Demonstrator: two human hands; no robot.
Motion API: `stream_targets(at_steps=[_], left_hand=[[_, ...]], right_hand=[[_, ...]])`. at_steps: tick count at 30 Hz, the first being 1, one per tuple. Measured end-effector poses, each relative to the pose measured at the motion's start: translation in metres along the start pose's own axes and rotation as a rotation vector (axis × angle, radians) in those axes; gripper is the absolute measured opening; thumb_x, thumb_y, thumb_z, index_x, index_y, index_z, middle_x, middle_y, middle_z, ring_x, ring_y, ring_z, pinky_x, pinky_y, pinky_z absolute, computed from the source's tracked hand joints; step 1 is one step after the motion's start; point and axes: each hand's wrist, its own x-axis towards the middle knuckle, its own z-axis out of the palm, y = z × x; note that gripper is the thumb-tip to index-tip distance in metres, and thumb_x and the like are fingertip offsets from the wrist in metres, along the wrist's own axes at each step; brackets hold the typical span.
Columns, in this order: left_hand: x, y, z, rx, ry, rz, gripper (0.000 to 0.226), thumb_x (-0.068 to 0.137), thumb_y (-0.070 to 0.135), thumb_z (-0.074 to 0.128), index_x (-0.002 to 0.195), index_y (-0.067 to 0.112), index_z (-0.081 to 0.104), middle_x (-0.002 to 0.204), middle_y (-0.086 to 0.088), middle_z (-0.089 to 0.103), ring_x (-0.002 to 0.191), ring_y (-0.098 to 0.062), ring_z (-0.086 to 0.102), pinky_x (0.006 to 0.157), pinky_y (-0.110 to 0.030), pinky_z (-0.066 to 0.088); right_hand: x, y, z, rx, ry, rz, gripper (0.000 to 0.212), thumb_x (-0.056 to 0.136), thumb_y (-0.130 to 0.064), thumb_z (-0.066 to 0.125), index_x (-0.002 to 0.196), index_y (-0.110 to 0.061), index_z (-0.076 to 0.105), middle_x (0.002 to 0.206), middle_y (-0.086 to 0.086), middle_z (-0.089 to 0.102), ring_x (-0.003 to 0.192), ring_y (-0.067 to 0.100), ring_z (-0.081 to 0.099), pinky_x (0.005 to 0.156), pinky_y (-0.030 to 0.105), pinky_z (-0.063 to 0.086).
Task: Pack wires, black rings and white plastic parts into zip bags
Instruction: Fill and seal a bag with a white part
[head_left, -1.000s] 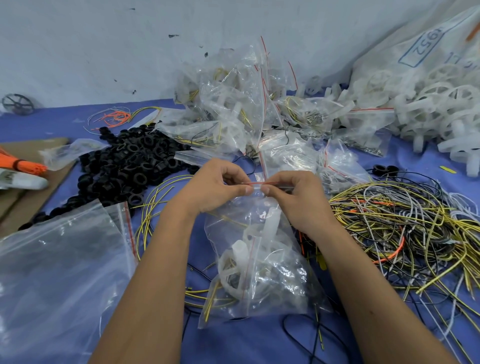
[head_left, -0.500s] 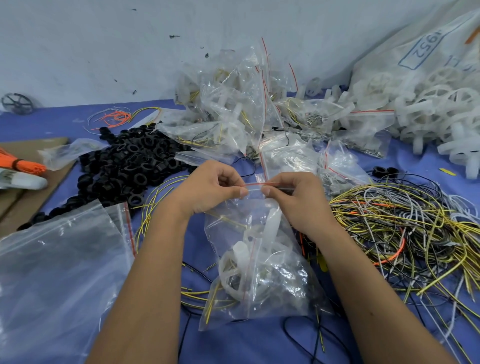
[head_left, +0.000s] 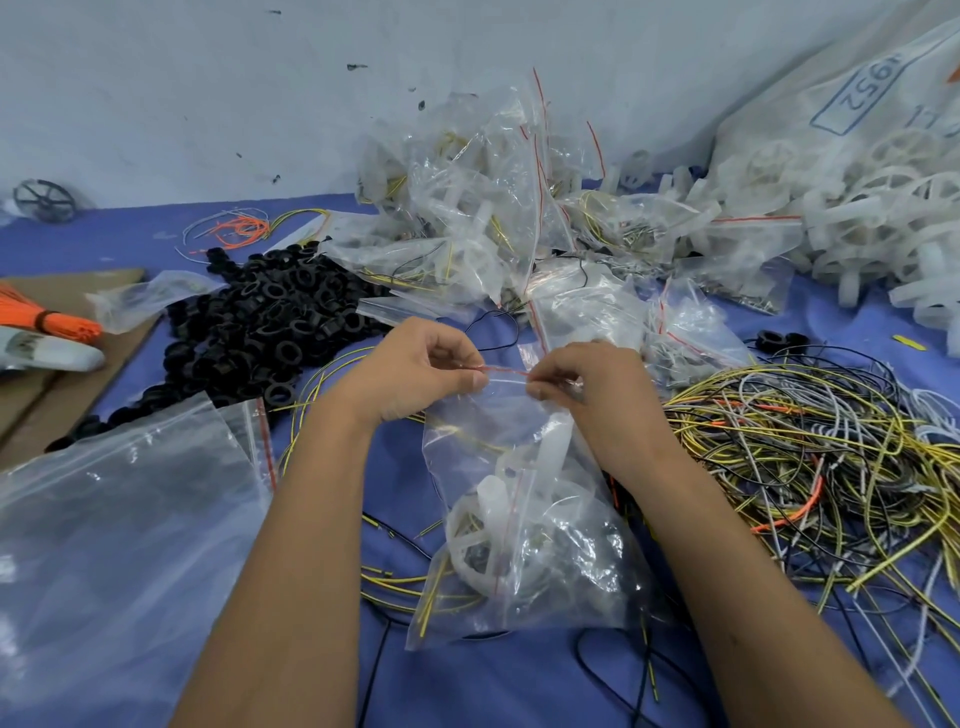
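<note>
So the bag (head_left: 524, 525) is a clear zip bag with a thin red line along the seal, and it hangs from the hands down to the blue table (head_left: 493, 680), sitting pretty much dead center. Inside you can see a white wheel (head_left: 475, 540), kind of spoked, with a white tube-like piece sticking up toward 12 o'clock, plus some crinkly clear plastic and a few yellow wires poking down at about 7 o'clock in the bag. Can't tell if there's a black ring in there.

Left hand (head_left: 415, 371) pinches the seal strip at its left end, thumb and forefinger tight on it, other fingers curled under. Right hand (head_left: 587, 384) does the same at the strip's right end, fingers bunched around the plastic. The red strip runs taut between the two pinches, so the bag's mouth sits right between the fingertips and the body of the bag drops away at 6 o'clock from them. Whether the seal is actually pressed closed in the middle, I can't tell.

Around it: rings (head_left: 260, 322) in a big black heap at 10 o'clock, the wires (head_left: 810, 457) in a tangled pile at 3 o'clock, packed bags (head_left: 483, 228) stacked at 12 o'clock, loose white parts (head_left: 883, 218) at 2 o'clock.
</note>
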Motion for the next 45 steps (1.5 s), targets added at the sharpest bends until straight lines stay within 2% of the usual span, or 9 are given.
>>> stream_targets(at_steps=[7, 15, 20, 23, 29, 32, 34, 37, 45], left_hand=[[0.004, 0.005, 0.01, 0.014, -0.003, 0.067, 0.006, 0.084, 0.002, 0.082, 0.083, 0.001, 0.076, 0.075, -0.004, 0.071, 0.071, -0.01, 0.063, 0.074, -0.027, 0.051], [0.006, 0.015, 0.021, 0.054, -0.009, 0.124, 0.009, 0.082, 0.01, 0.085, 0.081, 0.011, 0.077, 0.084, -0.011, 0.076, 0.079, -0.017, 0.07, 0.08, -0.035, 0.056], [0.006, 0.004, 0.014, -0.033, 0.036, 0.079, 0.014, 0.083, 0.011, 0.084, 0.074, 0.018, 0.076, 0.065, -0.016, 0.061, 0.064, -0.019, 0.052, 0.063, -0.033, 0.041], [0.005, 0.003, 0.015, -0.106, 0.052, 0.093, 0.007, 0.085, 0.006, 0.081, 0.08, 0.01, 0.077, 0.077, -0.034, 0.063, 0.069, -0.023, 0.054, 0.068, -0.038, 0.044], [0.008, 0.005, 0.021, -0.174, 0.053, 0.098, 0.012, 0.085, -0.003, 0.079, 0.083, -0.01, 0.069, 0.082, -0.033, 0.069, 0.075, -0.025, 0.057, 0.073, -0.04, 0.043], [0.008, 0.007, 0.023, -0.175, 0.031, 0.11, 0.009, 0.084, -0.002, 0.08, 0.081, -0.005, 0.072, 0.091, -0.036, 0.069, 0.08, -0.024, 0.059, 0.076, -0.039, 0.044], [0.009, 0.006, 0.022, -0.192, 0.038, 0.121, 0.008, 0.084, 0.001, 0.081, 0.08, 0.006, 0.077, 0.085, -0.03, 0.071, 0.076, -0.021, 0.061, 0.073, -0.035, 0.048], [0.007, 0.003, 0.021, -0.283, 0.093, 0.114, 0.012, 0.082, 0.0, 0.081, 0.081, 0.011, 0.077, 0.07, -0.005, 0.072, 0.064, -0.009, 0.06, 0.062, -0.024, 0.052], [0.008, 0.005, 0.024, -0.28, 0.049, 0.108, 0.021, 0.083, -0.01, 0.076, 0.072, 0.003, 0.064, 0.066, -0.013, 0.058, 0.065, -0.022, 0.049, 0.065, -0.036, 0.041]], right_hand=[[0.0, 0.004, 0.001, 0.035, 0.038, -0.056, 0.003, 0.083, -0.013, 0.08, 0.081, -0.015, 0.078, 0.076, -0.005, 0.069, 0.079, 0.02, 0.056, 0.075, 0.044, 0.049], [0.003, 0.008, 0.01, -0.008, 0.028, -0.095, 0.001, 0.086, -0.023, 0.079, 0.087, -0.024, 0.079, 0.077, -0.011, 0.068, 0.083, 0.024, 0.052, 0.07, 0.047, 0.049], [0.002, 0.011, 0.005, 0.057, 0.072, -0.065, 0.006, 0.082, -0.018, 0.083, 0.079, -0.018, 0.078, 0.073, -0.007, 0.068, 0.077, 0.025, 0.057, 0.069, 0.047, 0.05], [0.002, 0.009, 0.003, 0.059, 0.062, -0.057, 0.004, 0.082, -0.017, 0.082, 0.08, -0.016, 0.079, 0.074, -0.004, 0.069, 0.078, 0.025, 0.058, 0.071, 0.047, 0.05], [0.0, 0.001, 0.002, 0.088, 0.085, -0.065, 0.002, 0.085, -0.019, 0.08, 0.087, -0.019, 0.079, 0.077, -0.004, 0.069, 0.083, 0.02, 0.057, 0.076, 0.042, 0.05], [0.0, 0.0, 0.001, 0.113, 0.086, -0.053, 0.002, 0.086, -0.015, 0.079, 0.087, -0.017, 0.079, 0.077, -0.004, 0.067, 0.082, 0.018, 0.057, 0.076, 0.039, 0.05], [0.0, -0.001, -0.001, 0.12, 0.084, -0.045, 0.001, 0.086, -0.013, 0.078, 0.087, -0.014, 0.078, 0.077, -0.004, 0.066, 0.08, 0.018, 0.058, 0.076, 0.039, 0.05], [-0.001, -0.003, -0.002, 0.135, 0.093, -0.039, 0.001, 0.086, -0.01, 0.078, 0.085, -0.011, 0.077, 0.078, -0.003, 0.066, 0.078, 0.018, 0.058, 0.076, 0.04, 0.05], [0.001, 0.004, 0.002, -0.022, 0.046, -0.059, 0.004, 0.09, -0.017, 0.075, 0.091, -0.017, 0.078, 0.083, -0.003, 0.067, 0.086, 0.024, 0.053, 0.076, 0.046, 0.048]])
